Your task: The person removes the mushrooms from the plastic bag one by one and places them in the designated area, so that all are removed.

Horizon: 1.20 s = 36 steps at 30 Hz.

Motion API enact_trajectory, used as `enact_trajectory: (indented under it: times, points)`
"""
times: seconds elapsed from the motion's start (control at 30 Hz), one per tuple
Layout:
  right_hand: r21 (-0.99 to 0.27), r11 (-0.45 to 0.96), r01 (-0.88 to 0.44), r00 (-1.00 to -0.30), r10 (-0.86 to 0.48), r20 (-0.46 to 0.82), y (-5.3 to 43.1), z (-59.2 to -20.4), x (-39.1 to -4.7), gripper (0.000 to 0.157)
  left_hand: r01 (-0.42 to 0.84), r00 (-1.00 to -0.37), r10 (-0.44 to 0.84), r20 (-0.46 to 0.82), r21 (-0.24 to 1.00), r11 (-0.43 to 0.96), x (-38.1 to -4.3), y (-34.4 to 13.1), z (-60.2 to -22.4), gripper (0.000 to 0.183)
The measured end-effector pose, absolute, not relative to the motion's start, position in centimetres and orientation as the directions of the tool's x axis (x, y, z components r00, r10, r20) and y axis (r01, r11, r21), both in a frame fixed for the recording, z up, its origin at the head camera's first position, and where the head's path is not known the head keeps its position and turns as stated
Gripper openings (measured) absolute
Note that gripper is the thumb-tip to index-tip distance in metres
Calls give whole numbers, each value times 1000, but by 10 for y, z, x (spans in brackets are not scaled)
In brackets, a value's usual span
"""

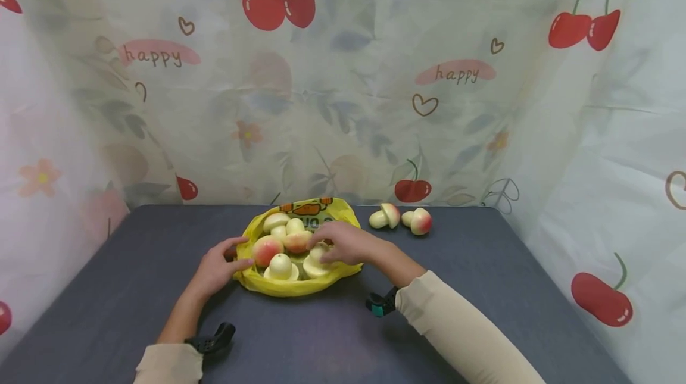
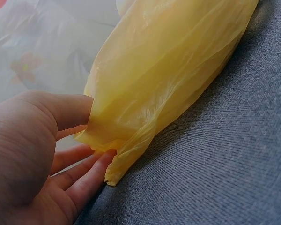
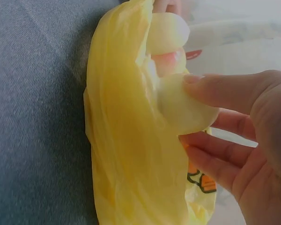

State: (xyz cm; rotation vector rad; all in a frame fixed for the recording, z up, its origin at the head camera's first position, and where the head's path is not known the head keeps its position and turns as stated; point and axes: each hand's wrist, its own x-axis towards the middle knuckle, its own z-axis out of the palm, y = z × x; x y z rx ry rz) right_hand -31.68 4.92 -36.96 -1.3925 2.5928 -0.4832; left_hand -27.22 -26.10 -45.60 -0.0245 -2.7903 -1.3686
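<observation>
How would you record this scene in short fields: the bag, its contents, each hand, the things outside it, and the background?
container: yellow plastic bag, mouth open, on dark tabletop
contents: at least five mushrooms, some with reddish caps
left hand: holds the bag's left edge
right hand: grips a pale mushroom at the bag's right side
outside: two red-and-cream mushrooms, right of the bag
background: sheet printed with cherries, hearts and "happy"

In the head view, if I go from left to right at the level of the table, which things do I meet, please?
Left hand → bag → first loose mushroom → second loose mushroom.
</observation>
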Motion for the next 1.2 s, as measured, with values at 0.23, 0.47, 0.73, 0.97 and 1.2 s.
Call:
enact_trajectory:
  times: [0.23, 0.47, 0.73, 0.97, 1.2]
  points:
    - [-449, 498, -742, -611, -779, 145, 72, -370, -312, 34, 30, -999, 3, 35, 794, 607, -273, -261, -454, 68]
    - [-515, 449, -730, -647, -696, 310, 97, -374, -308, 34, 31, -999, -1, 40, 796, 605, -272, -261, -456, 67]
    - [-629, 422, -653, -743, -518, 424, 128, -379, -305, 37, 28, -999, -4, 38, 790, 612, -273, -262, -459, 66]
    - [-685, 382, -621, -779, -396, 486, 160, -383, -305, 39, 31, -999, -4, 42, 794, 606, -274, -260, -459, 66]
    - [-727, 358, -586, -811, -259, 525, 194, -387, -305, 36, 26, -999, -7, 38, 795, 606, -273, -259, -458, 66]
